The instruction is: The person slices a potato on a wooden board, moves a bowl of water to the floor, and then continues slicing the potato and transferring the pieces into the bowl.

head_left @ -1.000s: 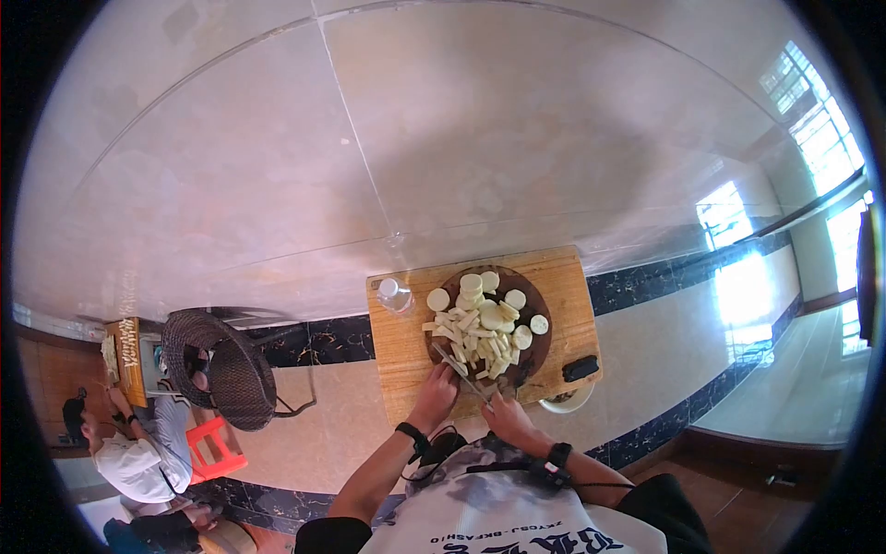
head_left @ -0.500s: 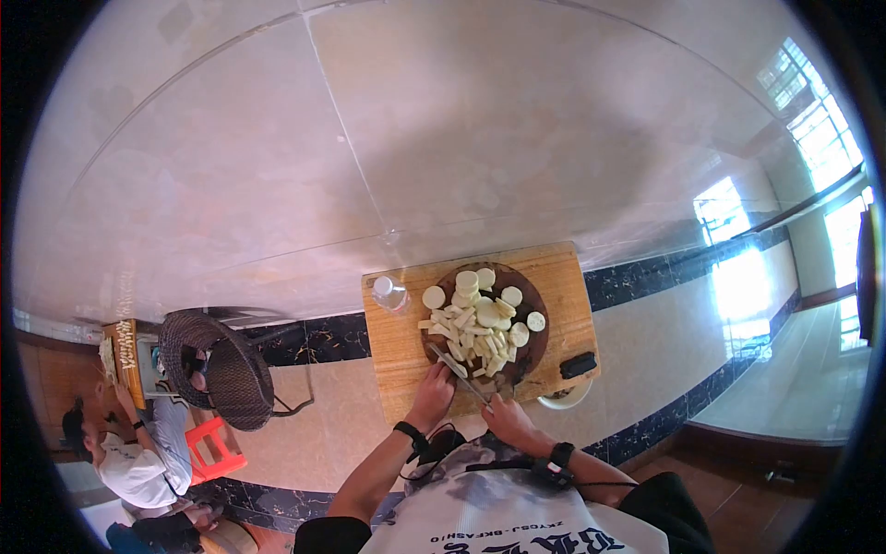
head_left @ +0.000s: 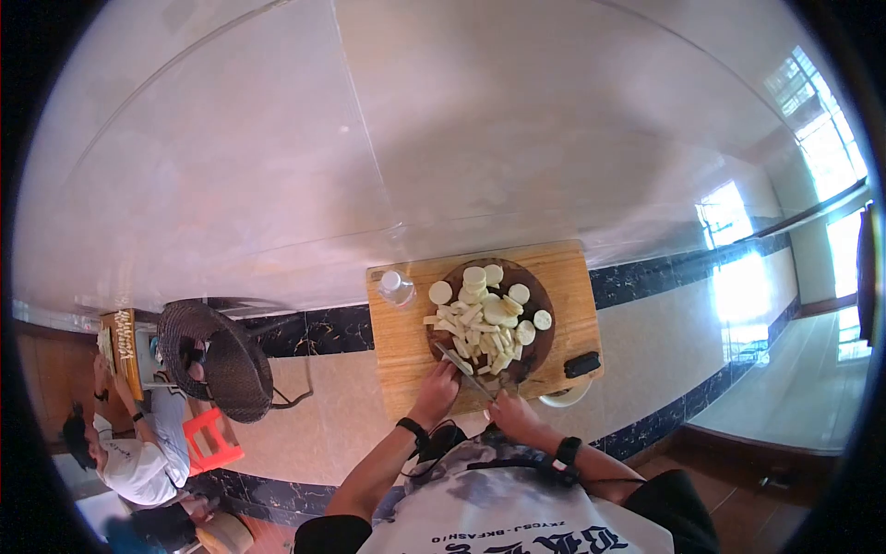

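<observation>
A round dark cutting board (head_left: 540,346) lies on a small wooden table (head_left: 402,351), covered with pale round slices and strips (head_left: 484,323) of a white vegetable. My right hand (head_left: 513,415) grips the handle of a knife (head_left: 459,363) whose blade angles up-left over the board's near edge. My left hand (head_left: 436,394) rests at the board's near-left edge beside the blade, fingers curled down onto the pieces there; what is under them is hidden.
A clear plastic bottle (head_left: 395,286) stands at the table's far left corner, a small black device (head_left: 581,365) at its right edge, a white bowl (head_left: 565,399) below it. To the left are a wicker chair (head_left: 217,362), a red stool (head_left: 216,439) and another seated person (head_left: 120,457).
Both hands and the knife stay at the board's near edge. The view has shifted slightly; the person at left has moved a little.
</observation>
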The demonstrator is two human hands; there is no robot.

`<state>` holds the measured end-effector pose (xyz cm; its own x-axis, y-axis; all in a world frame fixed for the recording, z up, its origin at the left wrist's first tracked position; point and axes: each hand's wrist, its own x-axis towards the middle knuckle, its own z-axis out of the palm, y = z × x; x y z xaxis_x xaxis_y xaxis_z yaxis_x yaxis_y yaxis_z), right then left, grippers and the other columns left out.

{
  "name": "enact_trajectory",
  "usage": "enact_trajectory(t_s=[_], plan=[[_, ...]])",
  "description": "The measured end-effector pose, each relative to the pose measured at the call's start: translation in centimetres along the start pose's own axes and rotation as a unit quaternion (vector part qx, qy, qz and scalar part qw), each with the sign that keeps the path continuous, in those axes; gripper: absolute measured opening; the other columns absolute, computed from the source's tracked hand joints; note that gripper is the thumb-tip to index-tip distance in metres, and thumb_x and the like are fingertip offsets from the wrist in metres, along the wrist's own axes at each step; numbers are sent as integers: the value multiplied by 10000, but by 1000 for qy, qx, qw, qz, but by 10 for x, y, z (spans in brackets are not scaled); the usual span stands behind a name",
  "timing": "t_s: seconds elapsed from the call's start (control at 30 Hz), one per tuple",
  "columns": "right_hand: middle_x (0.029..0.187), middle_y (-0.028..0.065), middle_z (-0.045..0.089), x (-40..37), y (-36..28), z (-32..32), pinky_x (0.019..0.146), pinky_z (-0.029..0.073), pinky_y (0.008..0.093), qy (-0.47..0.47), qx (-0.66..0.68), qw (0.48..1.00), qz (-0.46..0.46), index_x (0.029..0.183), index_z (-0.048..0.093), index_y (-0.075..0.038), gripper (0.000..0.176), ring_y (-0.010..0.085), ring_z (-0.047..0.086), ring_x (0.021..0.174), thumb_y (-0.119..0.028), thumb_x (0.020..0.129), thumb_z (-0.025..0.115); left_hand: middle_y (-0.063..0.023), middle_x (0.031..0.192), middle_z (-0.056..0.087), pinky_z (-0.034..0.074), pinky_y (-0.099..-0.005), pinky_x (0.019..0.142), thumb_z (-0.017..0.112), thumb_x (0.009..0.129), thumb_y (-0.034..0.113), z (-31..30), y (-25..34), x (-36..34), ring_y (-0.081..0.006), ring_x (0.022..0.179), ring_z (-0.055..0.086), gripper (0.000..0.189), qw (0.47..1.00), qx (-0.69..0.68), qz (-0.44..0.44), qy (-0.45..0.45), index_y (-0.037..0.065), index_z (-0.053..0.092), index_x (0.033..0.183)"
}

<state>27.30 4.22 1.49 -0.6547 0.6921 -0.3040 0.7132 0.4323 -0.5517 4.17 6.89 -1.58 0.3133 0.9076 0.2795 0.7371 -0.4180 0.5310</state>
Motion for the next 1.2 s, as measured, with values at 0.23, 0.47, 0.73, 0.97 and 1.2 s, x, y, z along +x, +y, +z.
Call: enact_trajectory(t_s=[0.23,0.47,0.73,0.97,1.2], plan=[[773,360,622,35,-8,-6,680,500,627,54,137,981,130,1013,520,55,309,568,623,778,-248,971,566,-173,1140,627,528,-427,925,603,762,111,4,-5,-5,-337,1135,596,180,999,23,12,-22,-30,681,841],[798,364,634,25,-17,-6,713,496,639,64,151,961,223,1004,524,58,375,594,609,792,-313,977,576,-185,1155,620,525,-422,941,594,771,114,2,-5,-6,-346,1150,581,181,998,33,1,-47,-22,680,853],[803,363,637,8,-21,-9,712,502,622,84,158,959,219,943,556,72,418,578,621,804,-342,986,580,-165,1111,618,506,-410,956,605,786,111,5,-6,-4,-327,1125,572,221,999,46,21,-16,-25,676,944],[733,355,622,8,-36,-16,690,492,620,77,161,967,182,901,559,70,426,568,624,759,-344,998,563,-158,1101,621,512,-415,955,611,797,105,5,-8,-10,-329,1112,576,215,999,35,-1,-31,-27,682,951],[718,357,617,4,-42,-21,673,486,627,79,156,970,167,910,550,71,441,571,618,737,-359,1007,554,-165,1158,628,507,-417,988,604,819,105,5,-8,-11,-332,1162,571,231,999,42,6,-32,-37,693,978]])
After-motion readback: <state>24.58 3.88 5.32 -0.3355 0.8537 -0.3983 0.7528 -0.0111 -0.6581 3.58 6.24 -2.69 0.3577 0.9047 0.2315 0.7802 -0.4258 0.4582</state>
